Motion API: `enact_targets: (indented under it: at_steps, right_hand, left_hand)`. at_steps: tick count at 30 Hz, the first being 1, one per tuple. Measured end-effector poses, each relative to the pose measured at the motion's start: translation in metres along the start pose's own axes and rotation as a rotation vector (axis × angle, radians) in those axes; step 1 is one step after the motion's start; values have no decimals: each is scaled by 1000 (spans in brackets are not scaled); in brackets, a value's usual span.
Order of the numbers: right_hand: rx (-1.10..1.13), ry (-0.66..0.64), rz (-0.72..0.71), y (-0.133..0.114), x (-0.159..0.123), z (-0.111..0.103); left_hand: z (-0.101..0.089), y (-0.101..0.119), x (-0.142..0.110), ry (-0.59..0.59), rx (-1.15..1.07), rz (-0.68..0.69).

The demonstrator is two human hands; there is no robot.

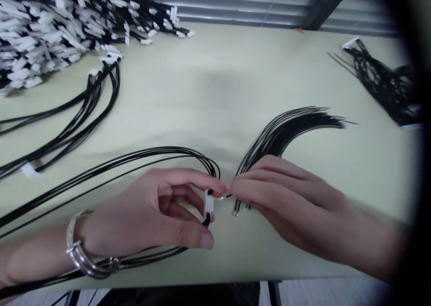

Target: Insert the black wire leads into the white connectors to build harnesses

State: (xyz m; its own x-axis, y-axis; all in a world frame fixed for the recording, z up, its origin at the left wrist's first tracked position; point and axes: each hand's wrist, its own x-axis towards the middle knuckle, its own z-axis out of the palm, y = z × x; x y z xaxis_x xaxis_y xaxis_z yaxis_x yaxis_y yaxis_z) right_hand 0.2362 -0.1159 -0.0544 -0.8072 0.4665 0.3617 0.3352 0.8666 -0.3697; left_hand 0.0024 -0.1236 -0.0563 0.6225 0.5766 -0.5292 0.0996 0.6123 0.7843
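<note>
White plastic, small and ribbed: the connector (208, 203) is standing roughly upright in the left hand (138, 212), near the front of the bench (188, 99). The grip there is closing around it, forefinger at the upper end, thumb below, other fingers curling behind. Black leads (134, 155) are arching from its upper end and running off to the left; more dark cable is leaving its lower end and passing under the hand. A silver bracelet (81, 256) is circling the left wrist.

The right hand (296, 203) is coming in palm down, fingers lying together, tips meeting the left forefinger. A small metal wire end (223, 198) is showing just below that meeting point. Thumb hidden; cannot tell how far this grip is opening or whether it is pinching a wire.

Loose black wires (286, 131) are fanning out beyond the right hand, their metal-tipped ends poking out beneath its fingers. Far left, a heap of white-ended cables (43, 37) is covering the corner, a looser cable group (107, 90) lying just in front. At far right, a tangled black bundle (384, 81) is resting near the edge. Slatted blinds (235, 3) are hanging behind.
</note>
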Motion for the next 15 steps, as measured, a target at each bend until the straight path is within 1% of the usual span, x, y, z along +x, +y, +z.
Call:
enact_targets:
  at_steps: [3,7,8,10,12,15]
  right_hand:
    - [-10,16,12,-4,-1,2]
    - [-171,91,-45,-6,0,2]
    - [-206,95,-53,-6,1,1]
    - [-260,62,-65,-6,3,1]
    - [-296,50,-104,-7,3,2]
    - [-363,100,-167,-8,2,4]
  left_hand:
    - [-1,-3,0,-4,10,6]
    - [-1,-4,0,17,14,0]
    - [-1,-5,0,18,13,-5]
    - [-1,-5,0,15,10,-10]
    - [0,-4,0,12,7,-2]
    - [1,-4,1,18,12,4]
